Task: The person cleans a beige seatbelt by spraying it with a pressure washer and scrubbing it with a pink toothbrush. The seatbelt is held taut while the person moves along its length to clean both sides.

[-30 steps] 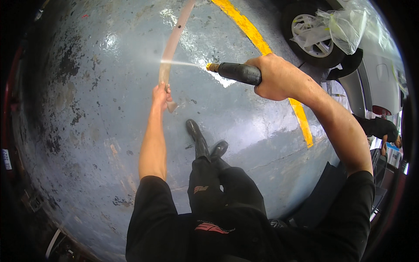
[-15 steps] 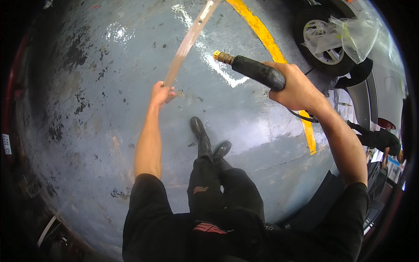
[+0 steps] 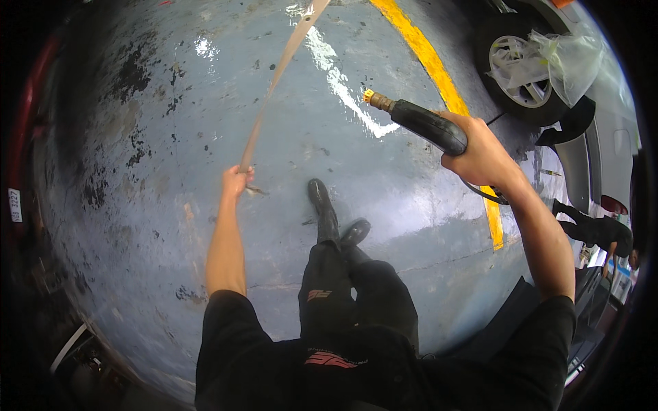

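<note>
My left hand (image 3: pixel 237 181) is closed round the near end of a long, thin, brownish strip (image 3: pixel 291 51) with small holes along it. The strip slants up and away past the top edge of the view, and a small end piece pokes out beside my fingers. Around the grip of a black spray gun (image 3: pixel 428 127) my right hand (image 3: pixel 476 151) is closed. The gun has a brass fitting and a yellow nozzle tip (image 3: pixel 368 96), pointing left toward the strip. Below this hand hangs a thin dark hose (image 3: pixel 483 195). Whether any spray leaves the nozzle I cannot tell.
A silver car with a wheel (image 3: pixel 521 68) and clear plastic sheeting (image 3: pixel 572 65) stands at the right. Another person (image 3: pixel 596 229) in dark clothes bends farther back there. A yellow line (image 3: pixel 425 51) crosses the wet grey floor (image 3: pixel 171 226). At the far left is a red vehicle (image 3: pixel 31 103).
My left hand has moved lower and slightly left with the strip, which now shows more edge-on. The spray gun in my right hand has shifted right and a little lower.
</note>
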Tool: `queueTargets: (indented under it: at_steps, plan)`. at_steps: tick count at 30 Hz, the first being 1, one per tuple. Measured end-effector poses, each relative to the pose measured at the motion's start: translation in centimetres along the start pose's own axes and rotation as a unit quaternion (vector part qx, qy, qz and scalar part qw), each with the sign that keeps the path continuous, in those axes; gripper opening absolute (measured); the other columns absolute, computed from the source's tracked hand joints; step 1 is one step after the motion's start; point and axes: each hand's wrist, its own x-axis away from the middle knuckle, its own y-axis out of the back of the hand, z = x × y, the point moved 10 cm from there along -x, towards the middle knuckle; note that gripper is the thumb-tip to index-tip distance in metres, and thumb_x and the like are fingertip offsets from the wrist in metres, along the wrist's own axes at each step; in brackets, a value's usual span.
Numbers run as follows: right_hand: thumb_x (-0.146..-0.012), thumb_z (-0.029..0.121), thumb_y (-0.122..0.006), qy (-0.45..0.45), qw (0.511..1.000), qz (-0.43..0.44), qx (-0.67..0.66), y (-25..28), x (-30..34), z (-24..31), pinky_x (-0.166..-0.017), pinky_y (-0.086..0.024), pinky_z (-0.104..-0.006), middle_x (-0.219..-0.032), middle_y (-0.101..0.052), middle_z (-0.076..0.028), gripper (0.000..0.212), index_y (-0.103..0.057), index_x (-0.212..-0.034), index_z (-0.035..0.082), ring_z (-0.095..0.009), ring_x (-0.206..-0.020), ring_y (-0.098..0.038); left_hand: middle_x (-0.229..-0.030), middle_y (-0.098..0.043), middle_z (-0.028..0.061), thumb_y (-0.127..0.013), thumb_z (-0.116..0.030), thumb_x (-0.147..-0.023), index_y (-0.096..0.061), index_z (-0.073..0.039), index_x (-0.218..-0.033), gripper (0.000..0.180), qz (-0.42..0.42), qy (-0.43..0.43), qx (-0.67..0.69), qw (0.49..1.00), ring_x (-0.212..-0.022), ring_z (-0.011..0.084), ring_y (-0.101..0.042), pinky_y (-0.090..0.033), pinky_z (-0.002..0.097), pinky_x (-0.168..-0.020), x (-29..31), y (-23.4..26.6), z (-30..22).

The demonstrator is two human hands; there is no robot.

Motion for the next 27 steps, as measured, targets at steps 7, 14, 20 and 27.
queueTargets:
  at_steps: [7,14,20,27]
  plan:
    - [-0.069,-0.001,-0.061,0.000,1.000,-0.012,-0.027,-2.2,2.8,-0.4,-0.090,-0.050,-0.0361,-0.100,-0.068,-0.019,0.059,-0.059,-0.128,0.005,-0.031,-0.099,-0.066,-0.116,-0.065,0.0170,-0.055,-0.009,-0.097,-0.050,0.005,-0.127,0.033,0.096,0.012,0.257,0.962,-0.085,0.0256,-0.070,-0.060,0.0319,-0.072,5.1,-2.0,0.2]
    - [-0.069,-0.003,-0.060,0.012,1.000,-0.015,-0.005,-4.2,4.6,-1.5,-0.091,-0.049,-0.0383,-0.103,-0.069,-0.020,0.061,-0.059,-0.129,0.007,-0.035,-0.101,-0.066,-0.110,-0.068,0.0147,-0.052,-0.021,-0.101,-0.047,0.002,-0.129,0.037,0.179,0.042,0.228,0.956,-0.087,0.0259,-0.071,-0.060,0.0291,-0.065,6.9,-6.5,-1.7]
    - [-0.068,-0.003,-0.060,-0.022,1.000,-0.012,0.001,-6.0,4.1,-4.3,-0.090,-0.049,-0.0411,-0.101,-0.068,-0.022,0.060,-0.061,-0.127,0.008,-0.035,-0.101,-0.066,-0.109,-0.068,0.0149,-0.043,-0.024,-0.104,-0.046,-0.001,-0.130,0.035,0.222,0.063,0.217,0.949,-0.070,0.0179,-0.064,-0.054,0.0286,-0.057,4.0,-11.6,-1.8]
    - [-0.068,-0.001,-0.059,-0.034,0.999,-0.008,-0.031,-11.1,0.5,-10.0,-0.089,-0.051,-0.0412,-0.102,-0.068,-0.023,0.059,-0.060,-0.126,0.008,-0.039,-0.101,-0.065,-0.093,-0.068,0.0130,-0.041,-0.025,-0.105,-0.046,-0.002,-0.123,0.030,0.206,0.120,0.212,0.948,-0.061,0.0160,-0.060,-0.051,0.0272,-0.051,-2.1,-16.4,-1.1]
